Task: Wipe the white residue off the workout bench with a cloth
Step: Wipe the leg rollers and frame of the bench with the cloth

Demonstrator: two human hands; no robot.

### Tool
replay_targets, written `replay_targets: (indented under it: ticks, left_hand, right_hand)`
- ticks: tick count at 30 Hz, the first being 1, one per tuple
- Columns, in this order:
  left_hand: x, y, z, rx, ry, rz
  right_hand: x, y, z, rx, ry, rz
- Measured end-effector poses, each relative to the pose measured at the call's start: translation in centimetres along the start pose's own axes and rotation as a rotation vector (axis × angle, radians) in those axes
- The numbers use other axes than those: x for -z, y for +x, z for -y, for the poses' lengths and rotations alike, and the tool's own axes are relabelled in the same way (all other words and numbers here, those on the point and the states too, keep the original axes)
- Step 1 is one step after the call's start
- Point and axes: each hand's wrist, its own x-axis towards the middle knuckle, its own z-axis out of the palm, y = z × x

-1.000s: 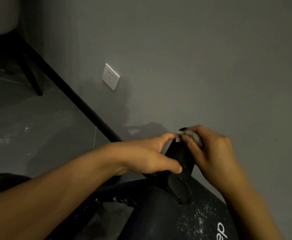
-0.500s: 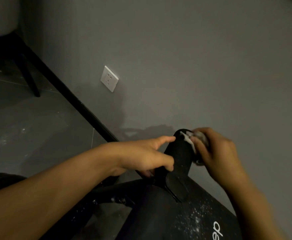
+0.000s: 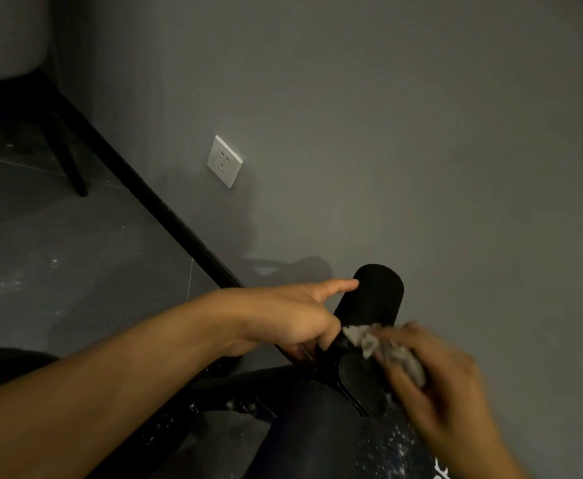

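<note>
A grey wall (image 3: 386, 133) fills most of the view. It has one white socket (image 3: 224, 161) on it and a black skirting strip (image 3: 165, 212) along its foot. At the upper left stands a chair with a pale seat (image 3: 3, 36) and one dark leg (image 3: 72, 167) showing on the grey floor (image 3: 75, 271), which carries faint white dust. The left forearm crosses the lower left and hides part of the dark frame beneath it.

The black padded surface (image 3: 317, 444) lies at the bottom middle, close to the wall. Its near part is scattered with white specks (image 3: 397, 444), thickest toward the right, and a bit of white lettering (image 3: 440, 473) shows at the bottom edge. At its far end one black foam roller (image 3: 379, 295) rises at a tilt, and its rounded top looks clean.

Two hands are at the roller, one on each side and just apart. The left hand (image 3: 283, 316) grips the roller's lower part, with the forefinger stretched out and touching its side. The right hand (image 3: 431, 385), blurred, is clenched round one crumpled grey cloth (image 3: 379, 344). The cloth presses against the base of the roller, just above the surface.
</note>
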Motion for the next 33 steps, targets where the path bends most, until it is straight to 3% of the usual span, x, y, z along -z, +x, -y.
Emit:
replay_targets:
  ticks: [3,6,9,12,16,19,24,29,33]
  left_hand:
    - [0.0,-0.1,-0.1,0.004,-0.01,-0.026]
    - [-0.3,0.0,0.0,0.017,-0.033,-0.047]
    - [-0.3,0.2,0.4,0.019,-0.044,-0.054]
    - [-0.1,0.1,0.4,0.012,-0.023,-0.042]
    - [-0.2,0.3,0.6,-0.017,-0.058,-0.029]
    - [-0.2,0.6,0.9,-0.025,-0.078,-0.049]
    - [-0.5,1.0,0.8,-0.007,-0.163,-0.055]
    - [-0.7,1.9,1.0,0.001,-0.238,-0.028]
    - [-1.2,2.8,0.9,0.003,-0.342,-0.051]
  right_hand:
    - [0.6,2.6,-1.5,-0.019,-0.09,-0.034]
    - [0.2,3.2,-1.3,-0.042,-0.017,-0.053]
    - [0.4,1.5,0.5,0.012,0.102,0.043]
    - [1.3,1.7,1.0,0.07,0.041,0.184]
    - [1.1,4.5,1.1,0.072,-0.115,0.197]
    - [0.5,4.1,2.2,-0.001,0.002,0.189]
    - [0.2,0.9,1.3,-0.316,0.2,0.017]
    - [-0.1,0.4,-1.9,-0.492,0.348,-0.366]
    - [-1.2,1.7,-2.4,-0.513,0.37,-0.344]
